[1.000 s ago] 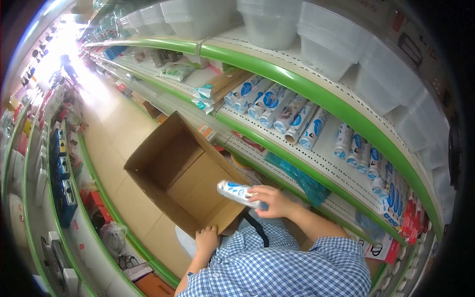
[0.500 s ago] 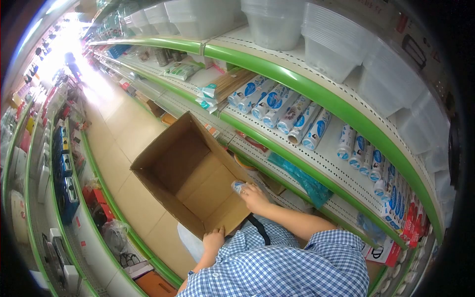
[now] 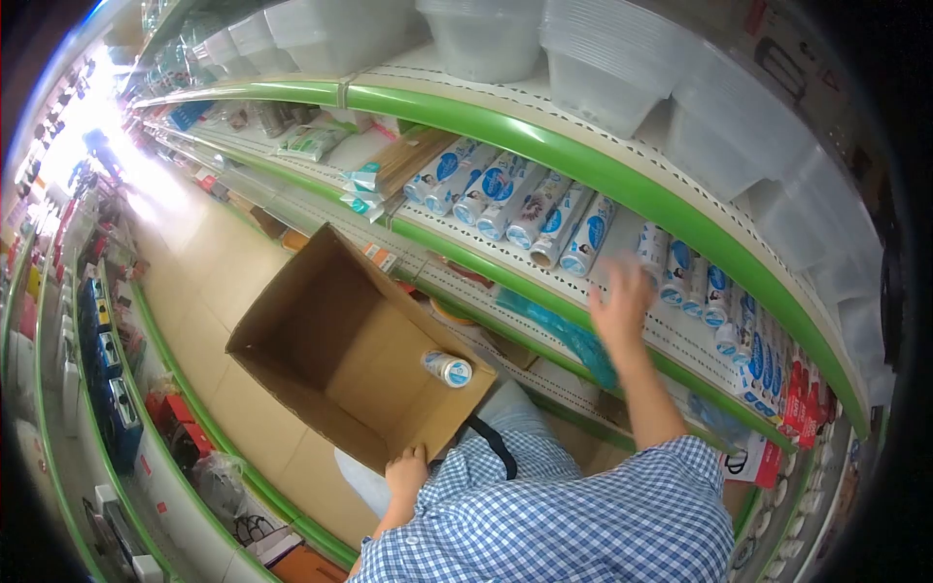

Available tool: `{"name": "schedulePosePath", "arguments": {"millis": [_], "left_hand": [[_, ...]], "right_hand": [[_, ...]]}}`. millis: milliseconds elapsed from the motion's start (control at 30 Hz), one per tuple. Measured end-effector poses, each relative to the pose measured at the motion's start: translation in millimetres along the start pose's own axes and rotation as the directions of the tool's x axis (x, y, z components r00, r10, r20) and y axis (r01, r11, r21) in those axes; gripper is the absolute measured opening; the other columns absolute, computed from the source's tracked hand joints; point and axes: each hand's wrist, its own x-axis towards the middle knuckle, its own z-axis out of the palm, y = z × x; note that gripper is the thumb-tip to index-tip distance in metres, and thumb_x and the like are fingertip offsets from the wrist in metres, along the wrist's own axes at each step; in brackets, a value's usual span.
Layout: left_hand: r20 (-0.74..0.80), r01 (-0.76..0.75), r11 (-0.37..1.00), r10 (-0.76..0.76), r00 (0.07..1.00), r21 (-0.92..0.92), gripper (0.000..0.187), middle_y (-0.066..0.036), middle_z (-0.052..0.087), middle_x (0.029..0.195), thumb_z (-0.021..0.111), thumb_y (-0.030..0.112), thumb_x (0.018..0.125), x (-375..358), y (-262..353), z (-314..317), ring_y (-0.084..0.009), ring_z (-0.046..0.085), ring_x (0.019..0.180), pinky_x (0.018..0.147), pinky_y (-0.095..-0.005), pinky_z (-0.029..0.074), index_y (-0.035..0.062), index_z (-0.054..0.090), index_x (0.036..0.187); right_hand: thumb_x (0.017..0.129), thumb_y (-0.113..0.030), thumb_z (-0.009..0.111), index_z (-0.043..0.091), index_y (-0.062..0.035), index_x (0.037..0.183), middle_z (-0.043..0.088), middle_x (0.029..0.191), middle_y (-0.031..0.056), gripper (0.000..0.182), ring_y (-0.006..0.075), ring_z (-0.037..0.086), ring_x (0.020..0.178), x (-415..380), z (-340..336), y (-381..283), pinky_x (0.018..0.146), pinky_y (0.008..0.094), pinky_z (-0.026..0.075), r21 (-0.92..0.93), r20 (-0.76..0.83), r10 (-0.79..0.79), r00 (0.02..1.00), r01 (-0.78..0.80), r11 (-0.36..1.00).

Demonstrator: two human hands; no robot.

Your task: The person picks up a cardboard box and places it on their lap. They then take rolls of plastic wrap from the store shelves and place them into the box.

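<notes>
An open cardboard box (image 3: pixel 384 335) tilts in front of my lap. My left hand (image 3: pixel 406 471) grips its near edge, fingers curled over the rim. Inside the box, against the right side, lies one white-and-blue wrapped roll (image 3: pixel 447 368). My right hand (image 3: pixel 624 306) is over the shelf at the right, blurred, with thumb and fingers apart and nothing visible in it. Just beyond its fingertips is a similar wrapped roll (image 3: pixel 652 245). Several more rolls (image 3: pixel 544 206) lie side by side to the left of that hand, and a shorter row (image 3: pixel 719 296) lies to its right.
Stacked clear plastic containers (image 3: pixel 607 63) fill the shelf above. A teal plastic bag (image 3: pixel 569 335) hangs over a lower shelf edge. Red packages (image 3: pixel 802 394) stand at the far right. Opposite shelves (image 3: pixel 121 408) line the tiled aisle (image 3: pixel 209 282) on the left.
My right hand has released the wrapped roll inside the box and moved right and up to the shelf rolls. My left hand stays on the box edge. The view has shifted slightly.
</notes>
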Motion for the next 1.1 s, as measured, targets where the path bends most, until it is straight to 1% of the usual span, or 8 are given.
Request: {"name": "schedulePosePath", "arguments": {"millis": [133, 333, 467, 633, 733, 900, 1033, 1100], "left_hand": [[-0.054, -0.022, 1.0, 0.021, 0.998, -0.018, 0.027, -0.006, 0.063, 0.088, 0.054, 0.019, 0.075, -0.3, -1.5, 3.1, -0.0252, 0.064, 0.073, 0.065, -0.039, 0.048, 0.0148, 0.06, 0.101], [-0.037, -0.019, 1.0, 0.018, 0.999, -0.018, 0.026, -0.006, 0.062, 0.087, 0.054, 0.019, 0.075, -1.4, -1.9, 2.3, -0.0255, 0.064, 0.074, 0.065, -0.0394, 0.048, 0.0146, 0.059, 0.1], [-0.033, -0.019, 0.999, 0.018, 0.999, -0.036, 0.026, -0.006, 0.062, 0.088, 0.053, 0.019, 0.076, -2.4, -1.4, -1.0, -0.0252, 0.064, 0.075, 0.065, -0.0395, 0.048, 0.0148, 0.058, 0.101], [-0.019, -0.015, 1.0, 0.015, 1.0, -0.024, 0.029, -0.007, 0.062, 0.087, 0.051, 0.018, 0.077, 0.7, -3.3, 10.5, -0.025, 0.063, 0.075, 0.065, -0.0394, 0.048, 0.0151, 0.059, 0.105], [0.004, -0.022, 1.0, 0.022, 1.0, -0.001, 0.032, -0.007, 0.062, 0.086, 0.051, 0.018, 0.077, -0.1, -1.2, 7.0, -0.0251, 0.063, 0.074, 0.065, -0.0397, 0.048, 0.0156, 0.059, 0.108], [-0.03, -0.034, 0.999, 0.033, 0.999, -0.022, 0.032, -0.007, 0.062, 0.086, 0.055, 0.019, 0.075, -0.3, -3.2, 10.9, -0.0257, 0.063, 0.074, 0.065, -0.0406, 0.048, 0.0151, 0.059, 0.106], [-0.042, -0.026, 0.999, 0.025, 0.999, -0.033, 0.029, -0.007, 0.062, 0.086, 0.056, 0.02, 0.074, -1.9, -1.3, 5.2, -0.0262, 0.063, 0.074, 0.064, -0.0408, 0.049, 0.0142, 0.059, 0.102], [-0.045, -0.028, 0.999, 0.026, 0.999, -0.034, 0.027, -0.007, 0.062, 0.086, 0.056, 0.02, 0.075, -2.1, -2.0, 5.5, -0.0264, 0.064, 0.074, 0.064, -0.0409, 0.049, 0.014, 0.059, 0.101]], "right_hand": [[0.073, -0.036, 0.067, 0.041, -0.0196, 0.131, 0.043, 0.131, 0.0164, 0.065, 0.0369, 0.037, 0.124, 31.4, -12.3, 46.8, 0.099, 0.0639, 0.021, -0.368, 0.105, 0.279, 0.954, -0.224, 0.903], [0.074, -0.041, 0.066, 0.037, -0.0166, 0.133, 0.045, 0.13, 0.0206, 0.07, 0.0365, 0.041, 0.122, 47.8, -10.7, 60.4, 0.103, 0.0589, 0.022, -0.439, 0.335, 0.373, 0.865, -0.207, 0.874], [0.078, -0.032, 0.064, 0.034, -0.0084, 0.135, 0.046, 0.127, 0.0232, 0.069, 0.0351, 0.041, 0.122, 43.7, 6.8, 100.6, 0.105, 0.0479, 0.025, 0.08, 0.078, 0.356, 0.931, -0.362, 0.929], [0.082, -0.018, 0.056, 0.033, 0.0023, 0.134, 0.043, 0.131, 0.0193, 0.06, 0.0298, 0.042, 0.121, 24.1, -16.5, 75.9, 0.104, 0.0352, 0.029, 0.843, 0.003, 0.623, 0.782, -0.337, 0.419], [0.082, -0.011, 0.05, 0.041, 0.0009, 0.126, 0.043, 0.128, 0.0125, 0.047, 0.0251, 0.045, 0.115, -0.1, -28.1, 45.9, 0.098, 0.0351, 0.035, 0.954, -0.088, 0.495, 0.864, -0.07, 0.292], [0.073, -0.022, 0.058, 0.042, 0.0042, 0.124, 0.047, 0.12, 0.0152, 0.06, 0.0232, 0.048, 0.11, -54.4, -27.4, 12.6, 0.095, 0.0351, 0.04, 0.901, -0.021, -0.042, 0.999, 0.038, 0.432], [0.062, -0.022, 0.071, 0.05, -0.0027, 0.122, 0.049, 0.125, 0.0215, 0.067, 0.0335, 0.052, 0.113, -60.4, -33.6, -48.6, 0.097, 0.0392, 0.042, 0.872, 0.12, -0.63, 0.767, 0.222, 0.436], [0.065, -0.025, 0.072, 0.048, -0.0073, 0.125, 0.046, 0.129, 0.0198, 0.067, 0.0334, 0.05, 0.115, -79.1, -14.3, -76.4, 0.098, 0.0381, 0.041, 0.903, 0.264, -0.75, 0.606, 0.118, 0.414]]}}
